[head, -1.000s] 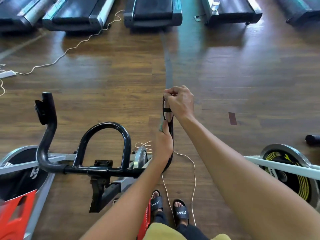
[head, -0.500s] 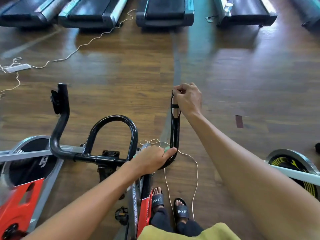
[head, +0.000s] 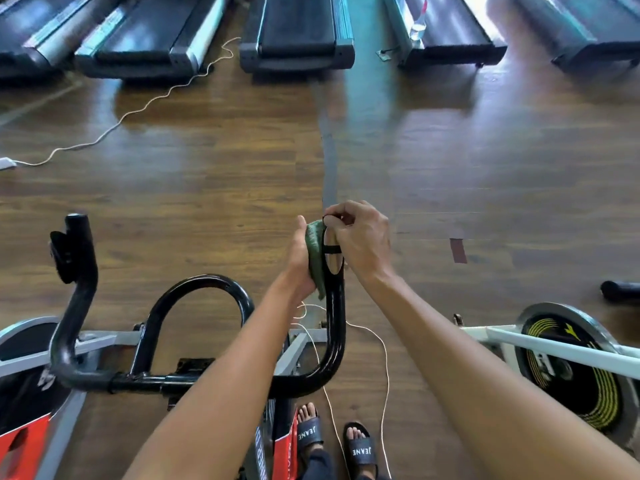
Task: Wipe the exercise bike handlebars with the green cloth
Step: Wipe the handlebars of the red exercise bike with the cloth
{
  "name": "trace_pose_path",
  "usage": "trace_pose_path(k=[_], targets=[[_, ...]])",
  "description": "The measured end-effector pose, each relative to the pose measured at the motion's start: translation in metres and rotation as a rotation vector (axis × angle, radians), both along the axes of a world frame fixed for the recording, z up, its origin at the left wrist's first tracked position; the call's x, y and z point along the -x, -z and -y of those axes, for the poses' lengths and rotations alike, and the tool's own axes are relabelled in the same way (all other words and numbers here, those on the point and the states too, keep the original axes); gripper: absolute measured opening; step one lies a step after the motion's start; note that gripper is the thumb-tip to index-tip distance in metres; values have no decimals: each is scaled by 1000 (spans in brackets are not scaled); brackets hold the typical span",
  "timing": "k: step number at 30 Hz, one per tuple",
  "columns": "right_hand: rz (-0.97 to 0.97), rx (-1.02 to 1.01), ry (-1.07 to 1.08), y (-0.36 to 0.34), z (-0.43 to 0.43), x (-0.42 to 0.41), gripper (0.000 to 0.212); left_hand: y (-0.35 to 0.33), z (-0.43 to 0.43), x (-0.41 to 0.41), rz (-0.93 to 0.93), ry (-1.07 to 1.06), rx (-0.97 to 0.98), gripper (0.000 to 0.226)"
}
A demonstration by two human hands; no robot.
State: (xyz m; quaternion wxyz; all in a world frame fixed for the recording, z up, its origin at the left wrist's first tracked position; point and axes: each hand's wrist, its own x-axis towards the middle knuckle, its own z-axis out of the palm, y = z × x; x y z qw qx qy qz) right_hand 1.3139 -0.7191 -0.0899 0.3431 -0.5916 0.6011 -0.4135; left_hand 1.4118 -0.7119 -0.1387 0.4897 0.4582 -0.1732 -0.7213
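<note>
The black exercise bike handlebars point(head: 194, 379) span the lower middle, with a centre loop and two upright horns. My left hand point(head: 299, 265) holds the green cloth point(head: 315, 251) against the left side of the right horn point(head: 335, 317), near its top. My right hand point(head: 360, 244) grips the tip of that same horn, its fingers curled over the end beside the cloth. The left horn point(head: 78, 258) stands free, with a black pad on its outer side.
Several treadmills point(head: 298, 32) line the far side of the wooden floor. A white cable point(head: 138, 109) snakes across the floor at left. A second bike's flywheel point(head: 571, 368) sits at right. My sandalled feet point(head: 332, 441) stand below the bars beside thin white cords.
My left hand slid the cloth down to the lower bend of the right horn, then back up to just under my right hand. My right hand kept its grip on the tip.
</note>
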Motion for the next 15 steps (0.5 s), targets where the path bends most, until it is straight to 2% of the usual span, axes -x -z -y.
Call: trace_pose_path(k=[4,8,12,15], targets=[[16,55,-2,-1,0,-3,9,-16,43,1,-13,21,76,66],[-16,94,19,0,-3,-6,7,-3,31,3,-90,33,36,56],[-31,104,39,-1,-5,-10,7,17,-11,10,10,116,-63,65],[-88,120,21,0,-6,-10,8,3,12,2,37,110,32,60]])
